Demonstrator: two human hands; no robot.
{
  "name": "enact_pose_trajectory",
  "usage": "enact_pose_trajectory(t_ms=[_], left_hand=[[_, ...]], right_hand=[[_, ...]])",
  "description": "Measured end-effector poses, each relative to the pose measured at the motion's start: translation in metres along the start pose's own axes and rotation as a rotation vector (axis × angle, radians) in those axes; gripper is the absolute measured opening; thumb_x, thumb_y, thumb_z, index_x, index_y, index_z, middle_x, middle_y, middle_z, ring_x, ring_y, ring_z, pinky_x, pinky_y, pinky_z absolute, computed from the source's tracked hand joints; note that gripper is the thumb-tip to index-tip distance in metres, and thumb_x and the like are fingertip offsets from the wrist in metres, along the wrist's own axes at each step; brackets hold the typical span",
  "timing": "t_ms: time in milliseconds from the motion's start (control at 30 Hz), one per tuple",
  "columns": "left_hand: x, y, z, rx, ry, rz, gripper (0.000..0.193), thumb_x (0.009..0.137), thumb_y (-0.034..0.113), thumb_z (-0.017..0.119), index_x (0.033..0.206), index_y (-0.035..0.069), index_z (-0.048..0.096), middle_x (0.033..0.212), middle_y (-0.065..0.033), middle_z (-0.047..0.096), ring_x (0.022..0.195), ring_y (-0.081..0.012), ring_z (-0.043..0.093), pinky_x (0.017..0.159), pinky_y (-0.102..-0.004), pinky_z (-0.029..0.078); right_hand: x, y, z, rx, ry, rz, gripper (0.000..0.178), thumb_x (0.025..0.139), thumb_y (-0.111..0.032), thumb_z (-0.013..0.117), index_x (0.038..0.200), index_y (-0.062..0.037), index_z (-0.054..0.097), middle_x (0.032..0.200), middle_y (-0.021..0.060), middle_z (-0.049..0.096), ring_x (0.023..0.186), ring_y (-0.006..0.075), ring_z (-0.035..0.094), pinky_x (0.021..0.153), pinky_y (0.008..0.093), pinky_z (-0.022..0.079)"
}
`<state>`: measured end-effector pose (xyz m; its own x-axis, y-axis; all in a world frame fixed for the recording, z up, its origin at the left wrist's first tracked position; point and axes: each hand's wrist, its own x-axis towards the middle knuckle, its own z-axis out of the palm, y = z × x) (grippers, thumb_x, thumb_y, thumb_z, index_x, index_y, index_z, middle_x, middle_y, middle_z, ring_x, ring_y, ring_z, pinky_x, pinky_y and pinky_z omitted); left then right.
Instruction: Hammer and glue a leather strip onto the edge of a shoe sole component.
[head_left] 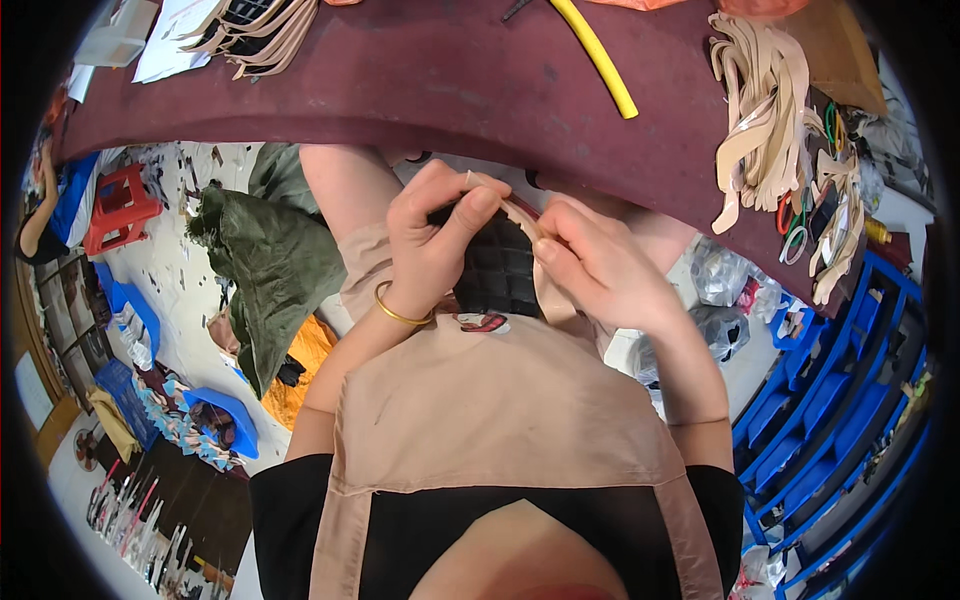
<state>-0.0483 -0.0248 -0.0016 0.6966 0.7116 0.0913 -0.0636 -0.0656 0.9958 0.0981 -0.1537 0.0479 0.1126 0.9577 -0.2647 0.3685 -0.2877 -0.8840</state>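
Note:
My left hand and my right hand are close together over my lap, just below the table edge. Between them they pinch a narrow beige strip, which looks like leather or fabric. My left thumb and forefinger grip its upper end, and my right fingers close on it further down. The strip's lower part hangs below my right hand. Behind it lies a black piece with a grid pattern, partly hidden by my hands and apron.
On the maroon tabletop lie a bundle of beige strips, black-and-beige strips and a yellow tube. A red stool, dark green cloth and blue bin are left; blue racks stand right.

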Motion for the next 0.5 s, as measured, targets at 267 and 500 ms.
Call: enact_pose_trajectory(t_ms=[267,500], left_hand=[[0.003,0.005,0.004,-0.041,-0.171,-0.024,0.019,0.089,0.016,0.058,0.09,-0.001,0.068,0.078,-0.0061,0.061,0.071,-0.0138,0.055,0.068,-0.0265,0.044],[0.011,-0.005,0.009,-0.333,-0.212,-0.015,0.026,0.09,0.021,0.057,0.091,-0.003,0.067,0.08,-0.0066,0.061,0.073,-0.0141,0.056,0.069,-0.0272,0.044]], right_hand=[[0.018,0.003,-0.006,-0.442,0.001,0.001,0.042,0.094,-0.033,0.045,0.07,-0.0001,0.056,0.067,0.0155,0.056,0.064,0.0354,0.055,0.058,0.043,0.041],[0.032,0.018,-0.009,0.652,-0.408,0.048,0.058,0.093,-0.055,0.042,0.056,-0.0107,0.043,0.053,-0.0079,0.034,0.048,0.0035,0.025,0.045,0.0226,0.018]])
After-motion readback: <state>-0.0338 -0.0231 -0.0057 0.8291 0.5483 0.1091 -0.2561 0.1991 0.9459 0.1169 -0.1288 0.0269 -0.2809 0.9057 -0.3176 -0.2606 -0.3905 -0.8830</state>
